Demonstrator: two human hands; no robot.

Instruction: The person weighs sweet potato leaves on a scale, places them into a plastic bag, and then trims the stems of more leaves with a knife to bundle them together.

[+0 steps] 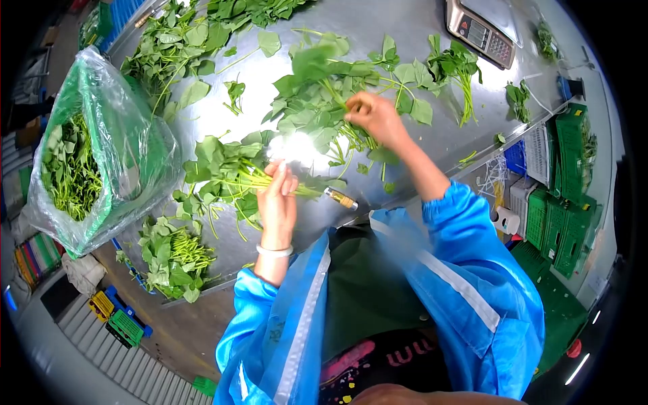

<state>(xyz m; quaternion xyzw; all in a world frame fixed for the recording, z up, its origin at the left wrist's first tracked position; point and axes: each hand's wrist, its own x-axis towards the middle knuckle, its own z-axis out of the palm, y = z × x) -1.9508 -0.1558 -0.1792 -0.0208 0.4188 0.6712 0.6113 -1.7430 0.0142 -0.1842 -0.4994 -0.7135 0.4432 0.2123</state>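
Note:
My left hand (277,199) is closed round a bunch of leafy greens (226,169), its leaves to the left and its pale cut stems pointing right. Higher up, my right hand (378,118) pinches a leafy green sprig (329,86) by the stem; its top leaf is blurred by motion. Beneath that hand spreads a loose heap of greens (297,111). Close to the stem ends of the left bunch lies a small tool with a yellow-brown handle (342,198), perhaps a knife.
A plastic-lined green crate (108,135) holding greens stands at the left. Nearby is a stacked bunch (177,256) at the metal table's (253,81) edge. More greens (179,40) lie at the back left, a small bunch (462,74) right, and a digital scale (480,32) back right.

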